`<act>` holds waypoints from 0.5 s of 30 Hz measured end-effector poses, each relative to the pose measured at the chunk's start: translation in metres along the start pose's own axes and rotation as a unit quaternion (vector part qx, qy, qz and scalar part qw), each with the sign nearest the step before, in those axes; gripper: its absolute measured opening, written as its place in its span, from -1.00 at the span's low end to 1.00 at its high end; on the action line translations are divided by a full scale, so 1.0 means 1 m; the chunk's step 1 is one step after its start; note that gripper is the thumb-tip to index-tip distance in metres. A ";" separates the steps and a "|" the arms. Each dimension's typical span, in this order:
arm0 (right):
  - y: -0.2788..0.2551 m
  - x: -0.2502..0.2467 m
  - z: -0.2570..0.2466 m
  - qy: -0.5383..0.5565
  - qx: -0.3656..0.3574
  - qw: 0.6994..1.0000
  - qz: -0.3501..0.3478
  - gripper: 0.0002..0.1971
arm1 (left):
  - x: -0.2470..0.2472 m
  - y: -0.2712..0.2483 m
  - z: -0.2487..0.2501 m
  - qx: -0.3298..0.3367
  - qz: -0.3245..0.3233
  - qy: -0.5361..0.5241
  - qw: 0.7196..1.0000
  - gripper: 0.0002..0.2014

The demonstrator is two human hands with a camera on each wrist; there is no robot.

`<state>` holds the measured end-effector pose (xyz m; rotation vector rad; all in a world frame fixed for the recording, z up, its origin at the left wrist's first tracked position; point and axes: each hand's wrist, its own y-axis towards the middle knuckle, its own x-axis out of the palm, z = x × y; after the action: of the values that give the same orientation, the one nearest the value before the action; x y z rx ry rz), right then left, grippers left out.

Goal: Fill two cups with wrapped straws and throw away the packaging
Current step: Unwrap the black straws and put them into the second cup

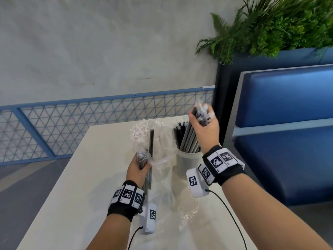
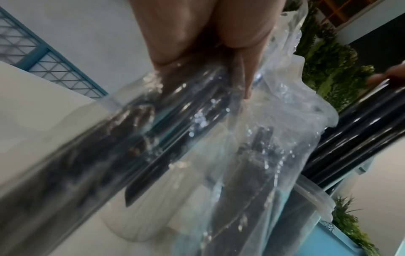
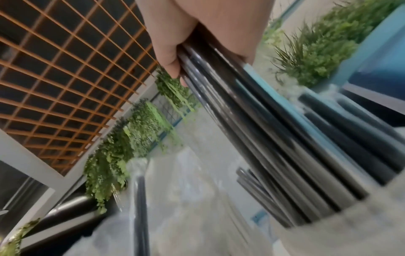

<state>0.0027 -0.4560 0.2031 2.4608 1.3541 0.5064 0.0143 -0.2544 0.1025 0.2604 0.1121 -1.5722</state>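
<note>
My right hand [image 1: 202,121] grips the top of a bundle of black wrapped straws [image 1: 189,138] whose lower ends stand in a translucent cup [image 1: 187,163] at the table's back right. The right wrist view shows the same hand [image 3: 197,43], straws [image 3: 263,129] and cup [image 3: 339,230]. My left hand [image 1: 139,166] holds a few black straws [image 1: 151,141] together with the clear plastic packaging [image 1: 167,159], seen close in the left wrist view as fingers [image 2: 247,83] on straws [image 2: 166,131] inside the bag [image 2: 274,129]. White-wrapped straw tops [image 1: 140,131] rise behind the bag, which hides whatever holds them.
The white table [image 1: 81,177] ends at a blue mesh railing [image 1: 72,123] on the left. A blue padded bench [image 1: 288,105] and a planter with ferns [image 1: 270,24] stand to the right. More crumpled clear plastic [image 1: 189,213] lies between my forearms.
</note>
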 end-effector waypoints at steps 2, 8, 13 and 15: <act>0.000 0.003 0.018 -0.022 0.023 0.999 -0.008 -0.72 | 0.000 0.000 0.001 0.005 -0.003 -0.011 1.000 -0.59; 0.009 0.000 0.042 -0.093 0.066 0.993 -0.020 -0.59 | 0.003 0.002 -0.003 -0.007 -0.006 -0.052 0.999 -0.57; 0.006 -0.005 0.059 -0.163 0.124 0.978 -0.040 -0.40 | 0.008 0.001 -0.004 -0.009 -0.013 -0.080 0.997 -0.61; 0.004 -0.006 0.055 -0.194 0.090 0.976 -0.042 -0.43 | 0.009 0.002 -0.002 -0.006 -0.018 -0.084 0.996 -0.62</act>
<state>0.0266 -0.4675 0.1544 2.4542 1.3774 -0.1205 0.0163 -0.2629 0.0984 0.1161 -0.0058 -1.6221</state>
